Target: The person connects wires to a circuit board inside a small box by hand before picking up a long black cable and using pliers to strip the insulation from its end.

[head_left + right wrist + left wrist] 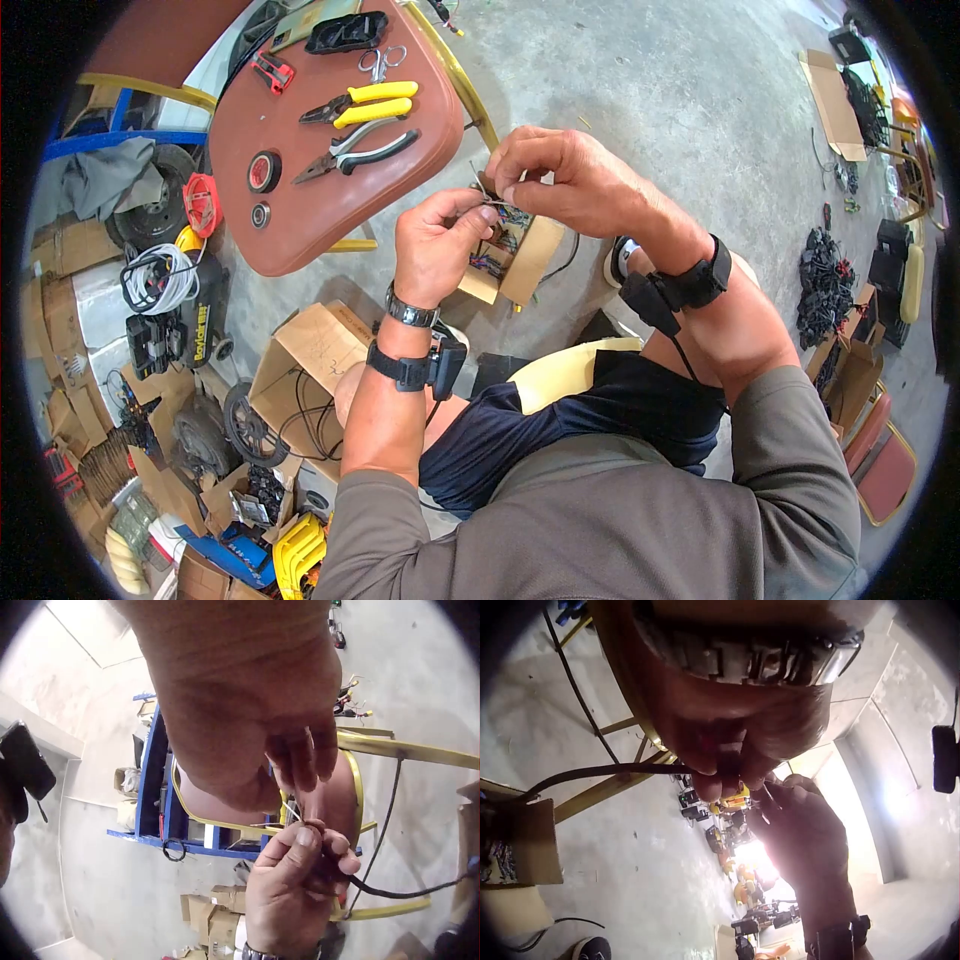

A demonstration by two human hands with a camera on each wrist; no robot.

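My left hand [436, 245] pinches a black cable [397, 893] between thumb and fingers, near the cable's end. Thin light wires [292, 812] stick out past the left thumb in the right wrist view. Close against them, my right hand [570, 182] has its thumb and fingertips drawn together on a thin wire strand; its fingers partly hide the spot. From the left fingers, the cable [607, 771] runs down toward an open cardboard box [535, 258] filled with colored wires, which stands on the floor below both hands.
On a brown chair seat [330, 215] lie yellow-handled pliers [378, 102], grey-and-black pliers [370, 150], scissors [380, 64], a red cutter [272, 72], a tape roll [263, 172] and a black tray [346, 32]. A cardboard box [300, 365] stands by the left knee. Black cable bundles [826, 280] lie far right.
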